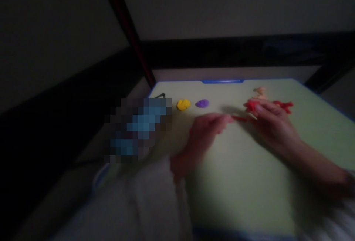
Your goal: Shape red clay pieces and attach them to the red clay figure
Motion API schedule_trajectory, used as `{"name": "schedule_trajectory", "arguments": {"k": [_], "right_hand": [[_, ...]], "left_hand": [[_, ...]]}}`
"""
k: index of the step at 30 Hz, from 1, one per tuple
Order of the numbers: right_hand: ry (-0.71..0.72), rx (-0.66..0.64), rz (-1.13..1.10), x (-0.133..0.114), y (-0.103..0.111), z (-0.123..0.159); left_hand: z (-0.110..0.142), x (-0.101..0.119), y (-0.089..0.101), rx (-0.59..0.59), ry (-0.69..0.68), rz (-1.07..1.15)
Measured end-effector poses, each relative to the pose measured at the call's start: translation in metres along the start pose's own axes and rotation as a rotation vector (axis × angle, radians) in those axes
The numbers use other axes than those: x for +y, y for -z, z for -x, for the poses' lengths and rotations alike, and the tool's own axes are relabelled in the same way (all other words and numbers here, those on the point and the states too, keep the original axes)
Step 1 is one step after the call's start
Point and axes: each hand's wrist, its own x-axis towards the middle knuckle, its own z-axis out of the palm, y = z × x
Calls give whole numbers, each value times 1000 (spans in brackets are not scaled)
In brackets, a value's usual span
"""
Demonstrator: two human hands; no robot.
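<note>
My right hand (273,120) is closed, with its thumb and fingers pinching a lump of red modelling clay (252,106) above the table. My left hand (209,126) hangs over the middle, fingers bent and pressed together. A thin red strip (239,118) runs from its fingertips toward my right hand; blur hides how it is gripped. Specks of red show at the edges of the left hand, their shape hidden. Behind my right hand lie a red clay piece (285,106) with stubby ends and a beige clay figure (260,93).
A yellow clay lump (183,104) and a purple one (202,103) lie on the pale table (235,181) beyond my left hand. A blue bar (222,81) sits at its far edge. A pixelated bluish object (144,122) covers the left side. A dark wall rises behind.
</note>
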Motion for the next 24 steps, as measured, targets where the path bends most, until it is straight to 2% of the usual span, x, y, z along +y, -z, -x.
{"name": "schedule_trajectory", "arguments": {"k": [3,6,10,13,15,18,24], "right_hand": [[-8,29,-66,-2,6,-6],[-19,24,-185,-5,12,-13],[-71,101,-326,-7,21,-22],[-104,106,-362,-7,26,-26],[-110,73,-376,-6,28,-27],[-130,16,-393,-5,30,-28],[-178,-80,-416,0,21,-22]], "left_hand": [[-5,9,6,51,-182,-232],[-13,5,-1,64,-310,-474],[-36,-25,-21,14,-434,-678],[-58,-51,-32,-37,-450,-763],[-70,-62,-35,-30,-431,-701],[-76,-66,-38,-10,-421,-636],[-55,-42,-37,32,-361,-464]]}}
